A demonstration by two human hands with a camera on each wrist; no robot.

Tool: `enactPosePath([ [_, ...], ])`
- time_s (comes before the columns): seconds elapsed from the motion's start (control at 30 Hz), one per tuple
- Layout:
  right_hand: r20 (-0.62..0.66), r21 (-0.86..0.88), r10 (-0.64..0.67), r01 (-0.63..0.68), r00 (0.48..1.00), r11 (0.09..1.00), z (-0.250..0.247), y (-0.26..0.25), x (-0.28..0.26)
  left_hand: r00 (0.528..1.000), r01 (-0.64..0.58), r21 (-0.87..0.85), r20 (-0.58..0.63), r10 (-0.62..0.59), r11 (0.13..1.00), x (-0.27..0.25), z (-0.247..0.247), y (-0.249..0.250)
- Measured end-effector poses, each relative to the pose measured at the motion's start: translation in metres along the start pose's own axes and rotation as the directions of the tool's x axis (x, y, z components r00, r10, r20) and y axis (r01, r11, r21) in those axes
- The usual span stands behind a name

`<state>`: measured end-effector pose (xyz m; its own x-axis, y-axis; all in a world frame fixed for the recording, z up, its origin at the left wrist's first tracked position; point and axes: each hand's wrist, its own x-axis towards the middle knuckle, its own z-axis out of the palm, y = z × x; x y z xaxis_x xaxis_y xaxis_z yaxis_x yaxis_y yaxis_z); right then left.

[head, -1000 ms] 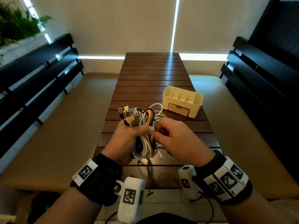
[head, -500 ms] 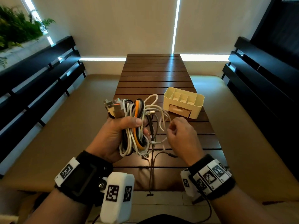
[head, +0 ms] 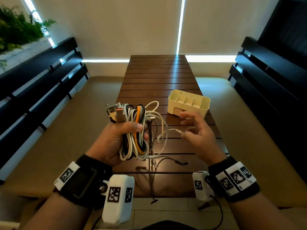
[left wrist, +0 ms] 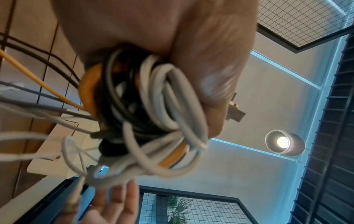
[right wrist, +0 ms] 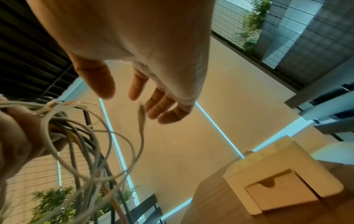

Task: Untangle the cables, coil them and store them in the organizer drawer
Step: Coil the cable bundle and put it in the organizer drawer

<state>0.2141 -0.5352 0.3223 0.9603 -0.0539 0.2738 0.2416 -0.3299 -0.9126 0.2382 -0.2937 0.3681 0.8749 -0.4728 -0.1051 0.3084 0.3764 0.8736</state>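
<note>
Head view: my left hand clamps the cables as an anchor. Right hand is spread, gripping nothing (white plug just beside its fingertips), probably to tease that end free.

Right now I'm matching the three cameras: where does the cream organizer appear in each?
Head: organizer right of centre on the table, beyond the right hand.
Left wrist: lower left, blurred behind the cable bundle.
Right wrist: lower right, drawer front showing.
Shared landmark: the bundle.
</note>
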Motion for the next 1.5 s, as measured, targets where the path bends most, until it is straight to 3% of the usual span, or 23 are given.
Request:
enactPosePath([
  [0.17, 0.053, -0.033, -0.244, 0.246, 0.968, 0.969, 0.011, -0.031, 0.005, 0.999, 0.034, 0.044, 0.000, -0.034, 0.998, -0.001, 0.005, -0.005],
  [0.33, 0.238, 0.007, -0.238, 0.243, 0.942, 0.970, 0.014, -0.050, 0.023, 0.990, 0.059, 0.101, 0.120, -0.071, 0.993, -0.004, 0.009, -0.001],
  [0.53, 0.199, -0.030, -0.324, 0.336, 0.925, 0.941, 0.024, -0.030, 0.021, 0.995, 0.032, 0.092, 0.093, -0.040, 0.995, -0.007, 0.003, 0.007],
  [0.73, 0.240, 0.098, -0.181, 0.162, 0.954, 0.982, 0.028, -0.019, 0.011, 0.994, 0.049, 0.017, 0.102, -0.050, 0.999, -0.008, 0.000, 0.003],
  [0.9, 0.224, 0.127, -0.142, 0.115, 0.964, 0.985, 0.019, -0.027, 0.013, 0.986, 0.061, 0.064, 0.150, -0.070, 0.996, -0.006, 0.000, 0.007],
  [0.97, 0.258, 0.226, -0.126, 0.067, 0.958, 0.972, 0.015, -0.035, 0.016, 0.973, 0.061, 0.096, 0.218, -0.081, 0.994, -0.006, 0.003, 0.009],
  [1.1, 0.405, 0.187, -0.021, -0.060, 0.914, 0.980, 0.019, -0.043, 0.014, 0.947, 0.047, 0.060, 0.315, -0.064, 0.997, -0.007, 0.010, 0.010],
  [1.2, 0.416, 0.342, 0.053, -0.211, 0.908, 0.916, 0.025, -0.043, 0.008, 0.963, -0.007, 0.082, 0.270, -0.015, 0.997, -0.007, 0.009, 0.010],
  [1.33, 0.403, 0.437, 0.109, -0.295, 0.909, 0.850, 0.030, -0.038, 0.006, 0.973, -0.038, 0.068, 0.228, 0.021, 0.997, -0.007, 0.006, 0.002],
  [1.4, 0.418, 0.420, 0.156, -0.343, 0.895, 0.841, 0.029, -0.034, 0.006, 0.975, -0.065, 0.044, 0.215, 0.054, 0.997, -0.007, 0.005, -0.001],
  [1.5, 0.444, 0.180, 0.210, -0.316, 0.871, 0.932, 0.027, -0.030, 0.004, 0.976, -0.096, -0.015, 0.195, 0.097, 0.995, -0.008, 0.002, -0.001],
])
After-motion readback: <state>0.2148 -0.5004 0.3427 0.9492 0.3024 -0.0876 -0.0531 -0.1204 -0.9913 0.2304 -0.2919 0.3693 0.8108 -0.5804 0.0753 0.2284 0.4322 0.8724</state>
